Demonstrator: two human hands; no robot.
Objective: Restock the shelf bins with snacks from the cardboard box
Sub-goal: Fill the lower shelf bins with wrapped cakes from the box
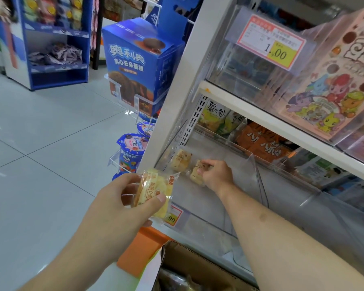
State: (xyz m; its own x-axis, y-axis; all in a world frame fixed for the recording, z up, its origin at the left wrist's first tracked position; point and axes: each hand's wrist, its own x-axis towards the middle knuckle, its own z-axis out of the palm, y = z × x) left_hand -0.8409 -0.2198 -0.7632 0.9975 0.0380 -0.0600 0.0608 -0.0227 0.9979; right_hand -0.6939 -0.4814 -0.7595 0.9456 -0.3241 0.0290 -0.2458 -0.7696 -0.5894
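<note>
Clear plastic bin (250, 164), centre frame: your right hand (216, 175) reaches inside, fingers pinching one wrapped snack cake (195, 171) beside a second (180, 160). Your left hand (122, 208) grips another yellow snack packet (153, 192) outside. Cardboard box (189, 267), bottom centre.

Left hand (122, 203) grips wrapped snack (153, 191); right hand (215, 174) pinches packet (198, 172) inside clear bin (254, 164).

Left hand (122, 204): raised in front of the body, palm turned inward, thumb and fingers pinching something flat.
Left forearm: bare, rising from the lower left.
Right hand (215, 174): reaching well forward, knuckles up, fingers curled down.
Right forearm: bare, stretched out straight.
</note>
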